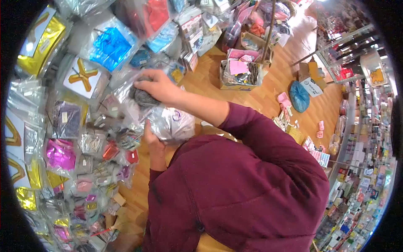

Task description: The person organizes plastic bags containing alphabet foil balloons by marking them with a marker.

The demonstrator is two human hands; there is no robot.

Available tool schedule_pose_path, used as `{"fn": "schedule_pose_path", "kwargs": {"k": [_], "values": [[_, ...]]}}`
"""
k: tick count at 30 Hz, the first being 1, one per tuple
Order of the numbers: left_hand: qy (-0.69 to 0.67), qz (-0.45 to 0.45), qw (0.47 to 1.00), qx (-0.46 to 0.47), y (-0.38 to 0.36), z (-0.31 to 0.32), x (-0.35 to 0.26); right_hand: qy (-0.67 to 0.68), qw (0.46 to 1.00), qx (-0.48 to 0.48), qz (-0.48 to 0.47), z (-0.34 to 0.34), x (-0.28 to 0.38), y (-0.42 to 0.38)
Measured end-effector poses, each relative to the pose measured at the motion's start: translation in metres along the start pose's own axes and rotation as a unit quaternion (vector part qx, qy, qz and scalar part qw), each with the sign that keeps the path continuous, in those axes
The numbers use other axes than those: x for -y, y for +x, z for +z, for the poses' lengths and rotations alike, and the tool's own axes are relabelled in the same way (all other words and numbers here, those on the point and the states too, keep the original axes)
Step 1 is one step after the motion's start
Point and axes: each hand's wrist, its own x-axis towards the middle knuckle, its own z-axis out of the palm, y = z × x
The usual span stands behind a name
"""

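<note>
My right hand [158, 87] reaches across from the right with its fingers closed over a dark grey cloth [145, 98]. The cloth is pressed against a clear plastic packet [122, 91] among the hanging goods. Lower down, my left hand [153, 138] has its thumb pointing up, beside a shiny, crinkled plastic bag [174, 125] with a purple mark. The fingers of that hand go behind the bag, and it appears to grip the bag's edge. Maroon sleeves cover both upper arms.
Hung packets fill the left side, including a blue foil packet [110, 47] and a magenta foil packet [61, 153]. An open carton [238, 87] stands on the wooden floor [277, 75], with a blue bag [298, 96] farther right. Stocked shelves [361, 172] line the right.
</note>
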Motion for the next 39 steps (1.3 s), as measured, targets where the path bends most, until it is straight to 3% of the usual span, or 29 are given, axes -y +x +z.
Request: {"fn": "schedule_pose_path", "kwargs": {"k": [1,2,4,5,6,7,8,10,12,14,15,17,18,21,22,23,24,25,26,28,29,30,31,32,34,36,38,39], "values": [[0.005,0.025,1.0,-0.001,-0.003,0.004,-0.007,-0.163,0.978,0.007,-0.127,-0.003,0.001,-0.006],[0.007,0.031,0.999,-0.014,-0.008,0.009,-0.013,-0.152,0.981,0.016,-0.122,-0.003,-0.001,-0.015],[-0.088,0.056,0.994,0.017,-0.011,0.016,-0.025,-0.337,0.89,0.081,-0.295,0.0,-0.006,-0.033],[-0.024,0.103,0.992,0.069,-0.002,0.008,-0.027,-0.369,0.863,0.144,-0.314,0.005,-0.015,-0.044],[0.043,0.147,0.981,0.118,0.013,-0.012,-0.02,-0.396,0.831,0.205,-0.332,0.01,-0.028,-0.056],[0.016,0.26,0.954,0.147,0.074,-0.11,0.026,-0.499,0.764,0.241,-0.331,0.013,-0.045,-0.064],[0.018,0.271,0.953,0.133,0.036,-0.079,0.013,-0.487,0.766,0.252,-0.335,0.014,-0.051,-0.064],[0.167,0.168,0.97,0.052,-0.014,0.006,-0.025,-0.547,0.726,0.236,-0.343,0.016,-0.056,-0.057],[0.146,0.206,0.967,0.043,-0.006,-0.008,-0.022,-0.53,0.737,0.228,-0.353,0.022,-0.05,-0.048],[0.129,0.092,0.987,0.027,-0.016,-0.02,-0.019,-0.558,0.723,0.158,-0.375,0.022,-0.049,-0.032],[0.147,0.099,0.983,-0.051,-0.022,0.0,-0.024,-0.535,0.763,0.167,-0.32,0.021,-0.047,-0.023],[0.173,0.125,0.976,-0.038,-0.03,-0.001,-0.016,-0.496,0.827,0.175,-0.2,0.015,-0.041,-0.004],[0.205,0.14,0.968,-0.02,-0.036,-0.003,-0.01,-0.524,0.816,0.218,-0.11,0.006,-0.047,0.011],[0.159,0.119,0.98,-0.005,-0.034,-0.015,0.001,-0.535,0.771,0.342,-0.05,-0.025,-0.072,0.045],[0.134,0.117,0.984,0.026,-0.028,-0.025,0.006,-0.524,0.786,0.328,-0.007,-0.037,-0.084,0.055],[0.067,0.05,0.996,-0.024,-0.035,-0.016,0.001,-0.512,0.799,0.314,0.035,-0.048,-0.094,0.059],[0.06,0.06,0.996,-0.033,-0.043,-0.009,-0.008,-0.45,0.859,0.241,-0.038,-0.058,-0.097,0.06],[-0.003,0.084,0.996,-0.034,-0.048,-0.002,-0.018,-0.437,0.894,0.096,0.008,-0.051,-0.082,0.052],[-0.066,0.107,0.991,-0.036,-0.051,0.002,-0.025,-0.426,0.903,0.013,-0.056,-0.054,-0.077,0.057],[-0.096,0.119,0.987,-0.057,-0.053,0.0,-0.037,-0.36,0.912,-0.05,-0.19,-0.033,-0.03,0.04],[-0.134,0.151,0.978,-0.05,-0.053,0.002,-0.043,-0.351,0.92,-0.022,-0.171,-0.011,0.0,0.019],[-0.169,0.184,0.967,-0.042,-0.054,0.003,-0.047,-0.371,0.895,0.032,-0.247,0.0,-0.003,0.005],[-0.127,0.204,0.968,-0.066,-0.054,0.006,-0.047,-0.386,0.86,0.084,-0.322,0.011,-0.007,-0.007],[-0.131,0.209,0.967,-0.072,-0.056,0.009,-0.042,-0.423,0.791,0.183,-0.402,0.024,-0.008,-0.022],[-0.17,0.235,0.956,-0.038,-0.058,0.015,-0.036,-0.427,0.761,0.316,-0.374,0.042,-0.041,-0.062],[-0.122,0.286,0.95,-0.023,-0.058,0.003,-0.022,-0.497,0.729,0.31,-0.354,0.047,-0.04,-0.083],[-0.287,0.246,0.925,0.02,-0.06,0.003,-0.014,-0.491,0.738,0.316,-0.338,0.04,-0.054,-0.08],[-0.27,0.249,0.93,-0.031,-0.066,0.01,-0.012,-0.463,0.763,0.296,-0.34,0.035,-0.067,-0.076]]}}
